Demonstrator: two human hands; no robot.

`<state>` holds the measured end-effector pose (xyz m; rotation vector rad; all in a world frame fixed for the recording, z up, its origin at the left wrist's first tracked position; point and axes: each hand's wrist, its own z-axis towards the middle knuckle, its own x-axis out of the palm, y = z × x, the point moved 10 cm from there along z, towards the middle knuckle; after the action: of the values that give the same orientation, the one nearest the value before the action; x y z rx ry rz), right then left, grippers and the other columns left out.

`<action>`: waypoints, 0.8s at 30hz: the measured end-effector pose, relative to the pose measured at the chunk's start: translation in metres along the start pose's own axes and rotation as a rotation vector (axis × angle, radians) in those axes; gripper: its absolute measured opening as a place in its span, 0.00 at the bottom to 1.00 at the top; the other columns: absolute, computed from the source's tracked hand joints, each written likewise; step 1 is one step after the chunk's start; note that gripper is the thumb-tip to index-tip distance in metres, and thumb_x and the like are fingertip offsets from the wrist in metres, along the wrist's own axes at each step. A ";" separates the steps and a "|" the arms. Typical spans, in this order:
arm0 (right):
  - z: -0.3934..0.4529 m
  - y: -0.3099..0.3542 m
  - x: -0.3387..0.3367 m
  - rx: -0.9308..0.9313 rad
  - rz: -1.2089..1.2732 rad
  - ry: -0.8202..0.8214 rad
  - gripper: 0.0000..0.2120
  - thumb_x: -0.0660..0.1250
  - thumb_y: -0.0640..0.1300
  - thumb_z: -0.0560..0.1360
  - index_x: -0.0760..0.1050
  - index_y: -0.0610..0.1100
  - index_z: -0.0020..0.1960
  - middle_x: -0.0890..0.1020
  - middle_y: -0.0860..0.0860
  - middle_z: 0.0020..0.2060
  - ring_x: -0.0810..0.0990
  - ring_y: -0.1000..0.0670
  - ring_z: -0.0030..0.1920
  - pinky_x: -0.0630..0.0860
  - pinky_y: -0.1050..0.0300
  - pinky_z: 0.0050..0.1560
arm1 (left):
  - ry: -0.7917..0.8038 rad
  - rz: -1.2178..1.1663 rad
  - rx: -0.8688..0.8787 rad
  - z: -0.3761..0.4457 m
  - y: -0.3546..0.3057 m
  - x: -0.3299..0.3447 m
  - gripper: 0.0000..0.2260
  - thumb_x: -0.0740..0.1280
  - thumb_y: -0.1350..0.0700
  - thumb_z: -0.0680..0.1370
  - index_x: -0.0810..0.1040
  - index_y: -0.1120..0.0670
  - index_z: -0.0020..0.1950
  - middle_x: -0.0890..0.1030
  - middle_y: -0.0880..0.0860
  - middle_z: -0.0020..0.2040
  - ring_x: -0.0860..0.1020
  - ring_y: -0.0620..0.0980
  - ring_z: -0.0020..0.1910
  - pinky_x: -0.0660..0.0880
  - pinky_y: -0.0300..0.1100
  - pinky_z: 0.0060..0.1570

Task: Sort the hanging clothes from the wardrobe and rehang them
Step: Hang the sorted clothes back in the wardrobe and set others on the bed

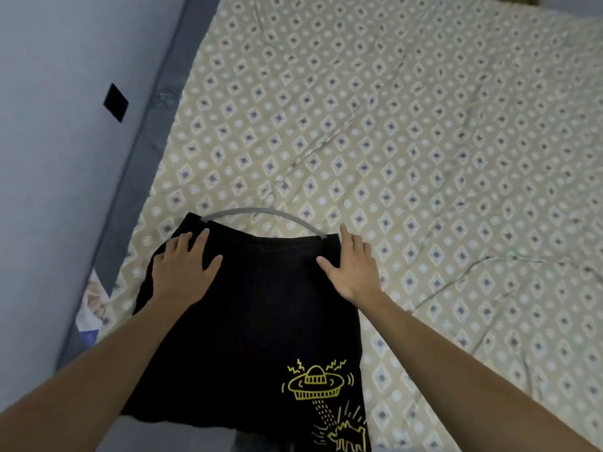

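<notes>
A black garment (261, 321) with a yellow flying-saucer print near its lower right lies flat on the bed. A grey hanger (261, 212) sticks out of its top edge, its thin hook lying on the sheet beyond. My left hand (186, 269) rests flat on the garment's upper left, fingers spread. Over on the upper right edge, my right hand (352, 265) also lies flat with straight fingers, partly over the sheet.
The bed (424, 141) carries a beige sheet with a diamond pattern and stretches far to the right and back. A pale wall (49, 158) with a black square plate (115, 102) runs along the left, close to the grey mattress edge (143, 151).
</notes>
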<state>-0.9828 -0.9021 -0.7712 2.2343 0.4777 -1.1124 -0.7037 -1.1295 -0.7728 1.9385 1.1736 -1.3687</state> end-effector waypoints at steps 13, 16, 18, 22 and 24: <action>0.082 -0.030 0.067 0.183 0.307 0.098 0.30 0.68 0.60 0.79 0.63 0.45 0.73 0.73 0.47 0.66 0.74 0.43 0.65 0.74 0.45 0.65 | 0.157 -0.247 -0.124 0.107 0.040 0.050 0.33 0.69 0.35 0.78 0.65 0.53 0.74 0.68 0.66 0.65 0.68 0.70 0.66 0.71 0.66 0.61; 0.076 -0.027 0.063 0.155 0.423 0.124 0.23 0.68 0.57 0.80 0.66 0.47 0.68 0.77 0.50 0.59 0.79 0.46 0.58 0.76 0.46 0.60 | 0.208 -0.393 -0.125 0.100 0.044 0.043 0.33 0.76 0.32 0.71 0.70 0.52 0.64 0.76 0.58 0.55 0.78 0.64 0.54 0.77 0.58 0.49; 0.064 -0.026 0.052 0.118 0.485 0.099 0.18 0.67 0.57 0.81 0.68 0.49 0.65 0.78 0.53 0.56 0.79 0.49 0.56 0.76 0.48 0.59 | 0.196 -0.469 -0.097 0.087 0.044 0.031 0.28 0.77 0.34 0.69 0.72 0.49 0.57 0.79 0.52 0.49 0.79 0.56 0.46 0.75 0.53 0.42; 0.016 -0.030 0.005 0.041 0.593 -0.035 0.10 0.66 0.56 0.82 0.68 0.55 0.59 0.79 0.58 0.52 0.78 0.55 0.52 0.77 0.52 0.55 | 0.100 -0.530 -0.009 0.047 0.021 -0.020 0.18 0.79 0.42 0.72 0.73 0.44 0.52 0.81 0.45 0.47 0.79 0.47 0.44 0.74 0.47 0.42; -0.019 -0.034 -0.029 0.003 0.621 -0.112 0.07 0.66 0.56 0.83 0.68 0.58 0.57 0.79 0.60 0.50 0.78 0.58 0.50 0.77 0.55 0.52 | 0.058 -0.559 0.037 0.023 -0.002 -0.054 0.15 0.79 0.46 0.74 0.74 0.43 0.51 0.82 0.46 0.44 0.80 0.47 0.43 0.75 0.46 0.41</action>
<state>-1.0068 -0.8657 -0.7509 2.0846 -0.2569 -0.8875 -0.7236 -1.1665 -0.7312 1.7502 1.8230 -1.6131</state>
